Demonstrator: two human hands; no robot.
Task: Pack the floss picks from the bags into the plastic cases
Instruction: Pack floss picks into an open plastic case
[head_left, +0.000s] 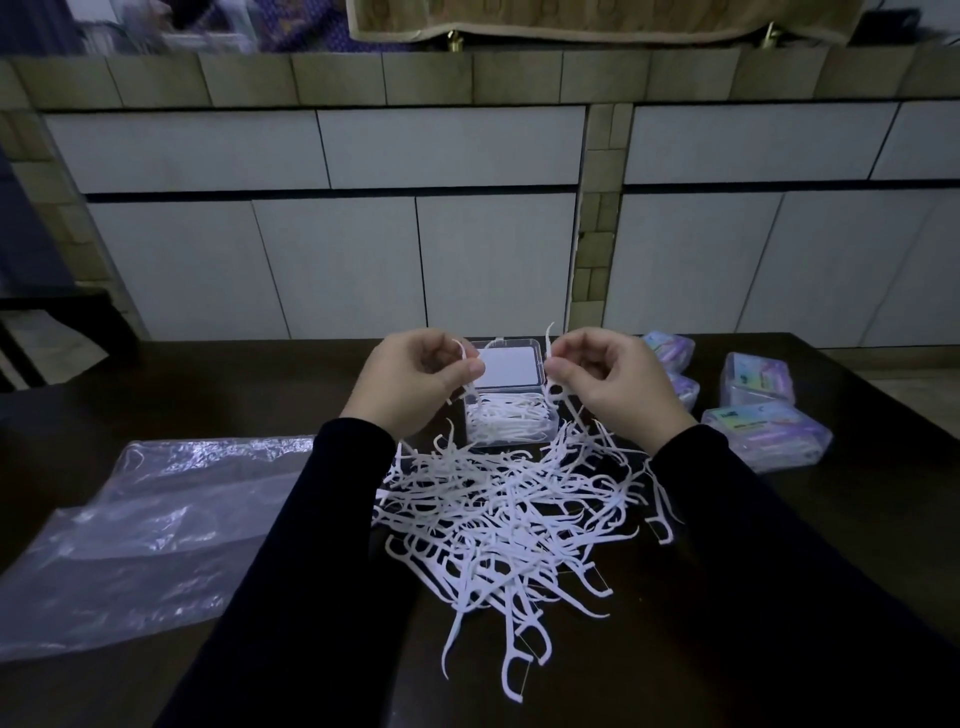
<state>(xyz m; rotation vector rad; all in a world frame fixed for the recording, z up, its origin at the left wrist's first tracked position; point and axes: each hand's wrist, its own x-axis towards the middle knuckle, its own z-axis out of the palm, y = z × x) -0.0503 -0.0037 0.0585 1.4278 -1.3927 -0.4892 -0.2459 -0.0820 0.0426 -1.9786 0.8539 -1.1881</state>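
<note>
A heap of white floss picks (511, 512) lies loose on the dark table (218, 395). Behind it stands an open clear plastic case (511, 415), lid up, with several picks inside. My left hand (415, 379) pinches one floss pick (464, 358) just left of the case. My right hand (613, 382) pinches another floss pick (550, 364) at the case's right edge. Both hands hover above the case and the far side of the heap.
A flat, empty clear plastic bag (150, 525) lies at the left. Several filled, closed cases with colourful labels (763, 434) sit at the right. A white cabinet front (415, 249) rises behind the table's far edge.
</note>
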